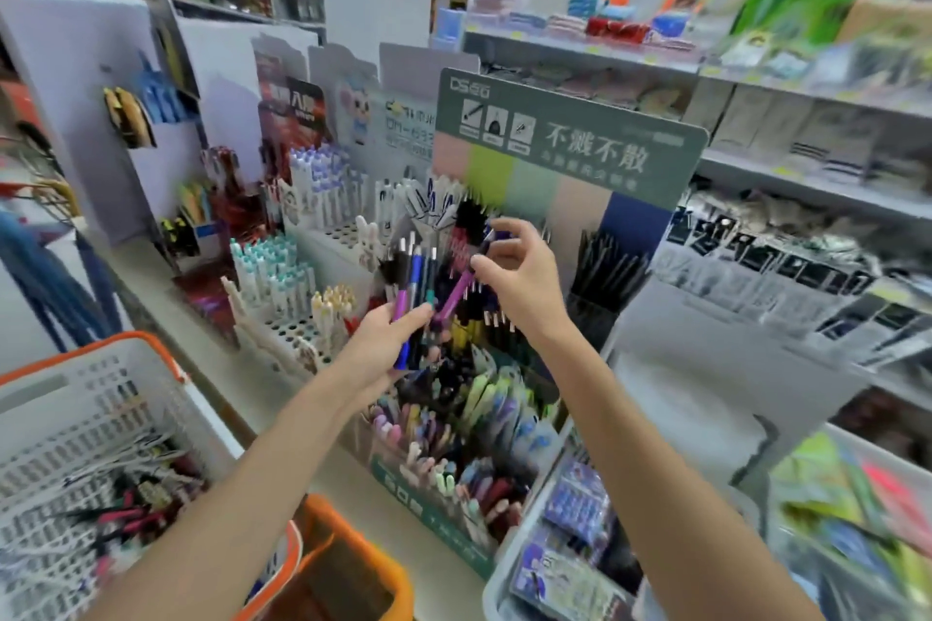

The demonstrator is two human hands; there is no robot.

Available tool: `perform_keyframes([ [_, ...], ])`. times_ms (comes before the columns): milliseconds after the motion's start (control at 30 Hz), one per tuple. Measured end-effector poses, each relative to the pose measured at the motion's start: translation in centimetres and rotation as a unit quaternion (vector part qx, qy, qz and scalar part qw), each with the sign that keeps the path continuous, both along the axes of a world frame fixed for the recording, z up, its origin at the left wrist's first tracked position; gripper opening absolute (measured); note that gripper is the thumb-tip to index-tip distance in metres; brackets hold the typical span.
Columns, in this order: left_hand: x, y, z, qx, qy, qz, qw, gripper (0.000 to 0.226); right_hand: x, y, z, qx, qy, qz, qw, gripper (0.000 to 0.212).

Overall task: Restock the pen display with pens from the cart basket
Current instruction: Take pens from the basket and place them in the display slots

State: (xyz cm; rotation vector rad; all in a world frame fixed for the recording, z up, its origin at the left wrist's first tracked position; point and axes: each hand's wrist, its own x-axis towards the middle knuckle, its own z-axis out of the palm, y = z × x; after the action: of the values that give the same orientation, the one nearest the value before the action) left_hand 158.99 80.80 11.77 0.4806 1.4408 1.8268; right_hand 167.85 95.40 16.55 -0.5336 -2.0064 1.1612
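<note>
Store shelves behind — pens gripped by left hand, purple pen pinched by right hand — pens could be spilled if jostled.

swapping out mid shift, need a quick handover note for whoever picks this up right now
Left hand: grips a bundle of pens, upright, in front of the pen display.
Right hand: pinches one purple pen by its upper end, over the display's middle rows.
Basket: at lower left, loose pens lie in it.
Done: display rows hold many pens; how many are new cannot be told.
Left: slot the purple pen, then the bundle, then the basket's pens.
</note>
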Motion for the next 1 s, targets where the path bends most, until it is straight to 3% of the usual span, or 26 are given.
perform_keyframes([
  [100,-1.7,-0.5,0.0,0.007,-0.025,0.085,0.996,0.014,-1.0,1.0,2.0,0.048,0.079,-0.055,0.994,0.033],
  [167,-2.4,-1.0,0.1,0.012,-0.025,0.097,0.995,0.015,-2.0,1.4,2.7,0.105,0.079,-0.064,0.989,0.031],
  [433,-2.4,-2.1,-0.4,0.004,-0.022,0.1,0.995,0.027,-6.0,1.7,-0.2,0.309,-0.09,-0.038,0.946,0.027],
  [600,-2.5,-2.8,-0.8,0.008,-0.007,0.1,0.995,0.024,-7.2,2.0,-1.6,0.337,-0.186,-0.026,0.923,0.019],
  [867,-2.5,-3.2,-1.3,-0.005,0.001,0.087,0.996,0.017,-8.5,2.2,-2.6,0.422,-0.302,-0.01,0.854,0.017],
  [933,-2.4,-3.2,-1.5,-0.009,-0.001,0.082,0.997,0.015,-8.2,2.5,-2.5,0.434,-0.289,-0.014,0.853,0.02],
  [1000,-2.5,-3.4,-1.6,-0.01,-0.002,0.076,0.997,0.016,-7.6,2.7,-1.7,0.419,-0.229,-0.019,0.878,0.021],
])
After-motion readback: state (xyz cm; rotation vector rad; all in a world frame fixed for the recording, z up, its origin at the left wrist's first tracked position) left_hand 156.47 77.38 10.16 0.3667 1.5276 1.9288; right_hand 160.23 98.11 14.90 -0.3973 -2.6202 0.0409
